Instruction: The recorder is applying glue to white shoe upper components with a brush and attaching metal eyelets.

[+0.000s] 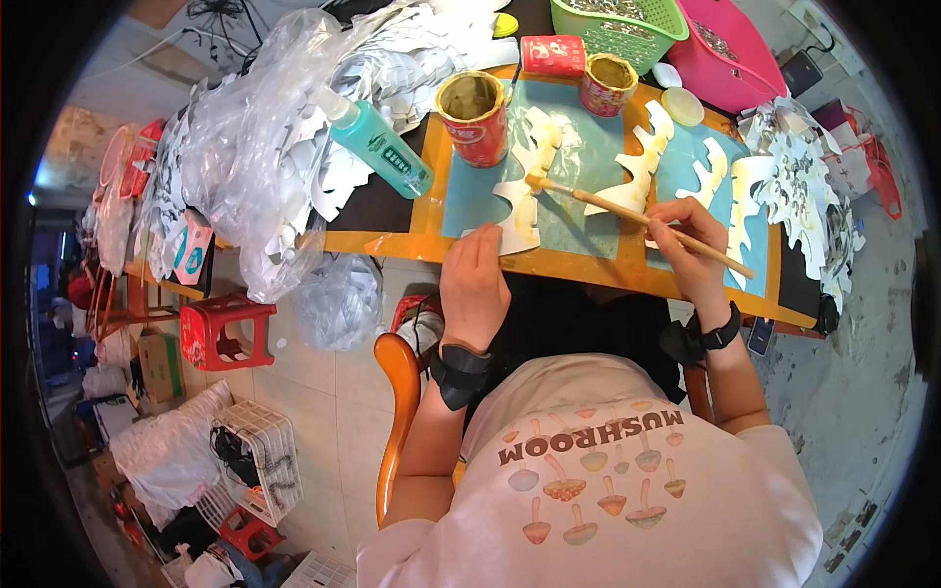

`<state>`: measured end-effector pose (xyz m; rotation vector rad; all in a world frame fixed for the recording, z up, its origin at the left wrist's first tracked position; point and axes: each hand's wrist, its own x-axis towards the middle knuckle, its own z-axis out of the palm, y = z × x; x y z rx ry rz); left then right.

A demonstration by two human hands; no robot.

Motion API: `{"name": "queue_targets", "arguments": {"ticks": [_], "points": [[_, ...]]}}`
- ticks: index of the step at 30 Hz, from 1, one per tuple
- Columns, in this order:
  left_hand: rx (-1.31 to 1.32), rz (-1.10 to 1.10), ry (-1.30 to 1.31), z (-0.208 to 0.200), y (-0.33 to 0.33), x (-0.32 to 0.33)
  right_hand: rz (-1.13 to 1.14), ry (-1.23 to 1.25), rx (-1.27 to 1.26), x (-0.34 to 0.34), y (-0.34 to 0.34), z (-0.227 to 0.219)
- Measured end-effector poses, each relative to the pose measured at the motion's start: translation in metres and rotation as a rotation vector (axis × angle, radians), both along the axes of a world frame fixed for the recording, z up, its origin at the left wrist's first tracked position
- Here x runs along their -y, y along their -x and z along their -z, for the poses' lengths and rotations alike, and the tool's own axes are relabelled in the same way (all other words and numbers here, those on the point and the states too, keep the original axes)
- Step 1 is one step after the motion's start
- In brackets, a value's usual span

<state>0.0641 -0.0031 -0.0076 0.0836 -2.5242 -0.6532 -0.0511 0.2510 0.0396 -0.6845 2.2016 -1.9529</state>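
My left hand (475,284) rests at the table's front edge, its fingers closed on the near end of a white jagged-edged cutout (520,211). Yellowish smears show along that cutout. In my right hand (694,245) is a long wooden brush (627,213), gripped by its handle. The brush tip touches or hovers just over the middle of the cutout; I cannot tell which. More smeared white cutouts (642,157) lie to the right on the blue mat (578,230). Behind the left cutout stands an open red can (477,147) with brownish residue around its rim.
A smaller red can (608,88), a red can on its side (552,56), and green (637,34) and pink (725,59) baskets of small pieces stand at the back. A teal bottle (382,152) lies left, beside plastic-covered white cutouts (265,127). More cutouts (789,186) pile up right.
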Motion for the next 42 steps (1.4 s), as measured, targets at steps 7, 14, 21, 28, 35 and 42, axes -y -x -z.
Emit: {"name": "queue_targets", "arguments": {"ticks": [7,14,21,28,35,42], "points": [[0.004,0.002,-0.001,0.0,0.0,0.001,0.059,0.116,0.084,0.003,-0.002,0.0],[0.001,0.001,0.002,0.0,0.0,0.001,0.225,0.116,0.198,0.012,-0.003,0.004],[0.009,0.007,0.003,0.0,-0.001,0.001,0.227,0.168,0.25,0.004,-0.001,0.011],[0.004,0.005,0.004,0.001,0.0,0.001,0.243,0.211,0.219,0.002,-0.001,0.011],[0.008,0.005,0.004,0.0,0.0,0.001,0.221,0.245,0.232,0.0,-0.003,0.015],[0.009,0.006,0.001,0.0,0.0,0.002,0.263,0.222,0.227,0.0,-0.004,0.015]]}}
